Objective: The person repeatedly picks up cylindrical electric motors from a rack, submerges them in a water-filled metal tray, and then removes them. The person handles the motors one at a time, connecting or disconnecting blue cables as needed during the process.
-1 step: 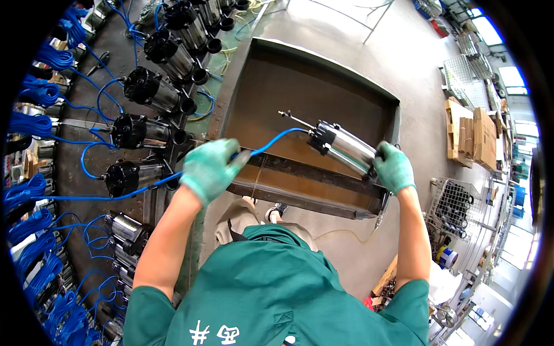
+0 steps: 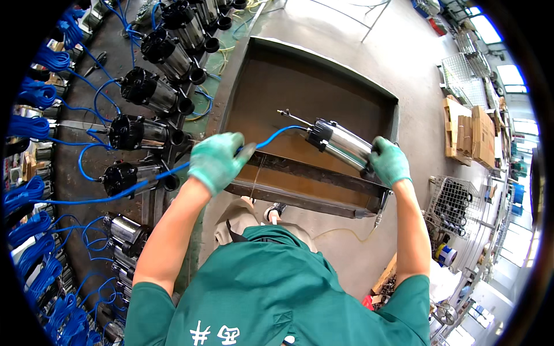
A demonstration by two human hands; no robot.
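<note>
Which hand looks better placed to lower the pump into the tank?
Probably the right hand: it grips the steel pump body over the tank. The left hand only holds the blue cable.

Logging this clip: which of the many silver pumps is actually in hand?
The silver pump over the rusty tank, held by the right hand; the others lie on the left bench.

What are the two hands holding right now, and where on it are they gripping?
The right hand grips the lower end of a shiny metal pump over the brown tank. The left hand holds its blue cable.
</note>
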